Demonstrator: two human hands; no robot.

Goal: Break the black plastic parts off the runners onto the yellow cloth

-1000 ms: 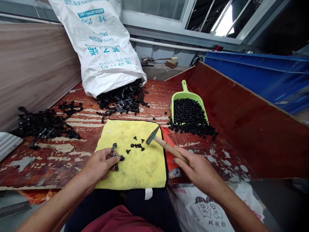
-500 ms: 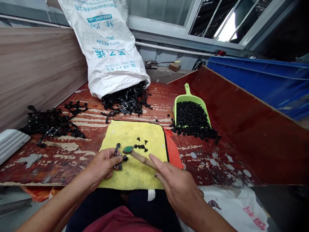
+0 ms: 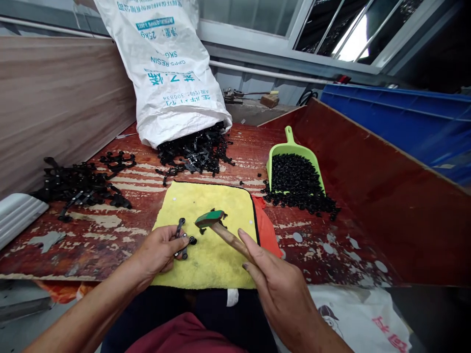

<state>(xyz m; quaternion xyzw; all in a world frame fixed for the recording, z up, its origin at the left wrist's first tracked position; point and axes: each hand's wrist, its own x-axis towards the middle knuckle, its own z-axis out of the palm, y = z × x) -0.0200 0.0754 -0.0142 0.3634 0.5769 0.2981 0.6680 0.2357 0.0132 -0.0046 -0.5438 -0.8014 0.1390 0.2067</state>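
Note:
My left hand [image 3: 162, 250] pinches a black plastic part with several arms and round ends [image 3: 181, 226] over the yellow cloth [image 3: 209, 269]. Wrapped round the wooden handle of a hammer [image 3: 228, 237] is my right hand [image 3: 275, 279]. The hammer's green head hangs above the cloth, to the right of the black part and apart from it. Beneath the head lie small black pegs [image 3: 225, 215], most of them hidden by it.
A white sack [image 3: 172, 98] spills black armed parts [image 3: 198, 152] at the back. More such parts [image 3: 81, 189] are heaped at left. On the right, a green dustpan [image 3: 289, 139] is full of small black pegs. A red-brown board [image 3: 360, 191] borders the table's right side.
My right hand has swung the hammer left and down toward the black part, then slightly back up and right. My left hand keeps its hold. The whole view has shifted slightly.

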